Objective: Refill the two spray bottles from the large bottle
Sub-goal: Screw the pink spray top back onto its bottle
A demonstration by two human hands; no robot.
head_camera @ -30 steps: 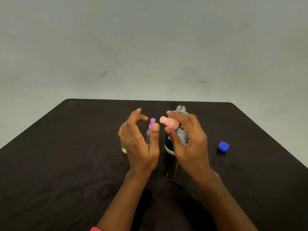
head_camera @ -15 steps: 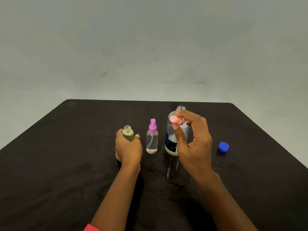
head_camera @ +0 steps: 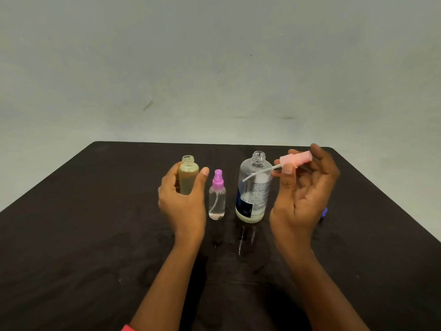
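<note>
Head view, left hand (head_camera: 182, 206) gripping uncapped green bottle (head_camera: 188, 177), right hand (head_camera: 299, 199) pinching pink sprayer (head_camera: 294, 160)

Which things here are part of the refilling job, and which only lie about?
Part of the job: green spray bottle, pink spray head, purple-capped spray bottle, large bottle, blue cap.
Lying about: nothing; only the black table.

Three bottles (head_camera: 217, 195) on table (head_camera: 71, 235) – largest (head_camera: 254, 187) rightmost.
</note>
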